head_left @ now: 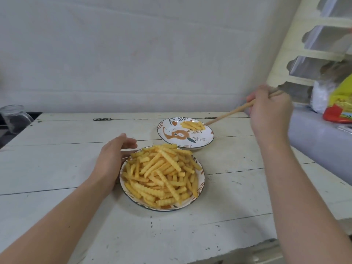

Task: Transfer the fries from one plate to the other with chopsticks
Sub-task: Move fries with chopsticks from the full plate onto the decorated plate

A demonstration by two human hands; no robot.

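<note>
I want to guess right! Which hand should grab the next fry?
Probably the right hand: it already holds the wooden chopsticks. The left hand rests open beside the heaped fry plate, steadying it.

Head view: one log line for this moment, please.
right hand: holds chopsticks | tips: over far plate, few fries | left hand: open beside full near plate
</note>
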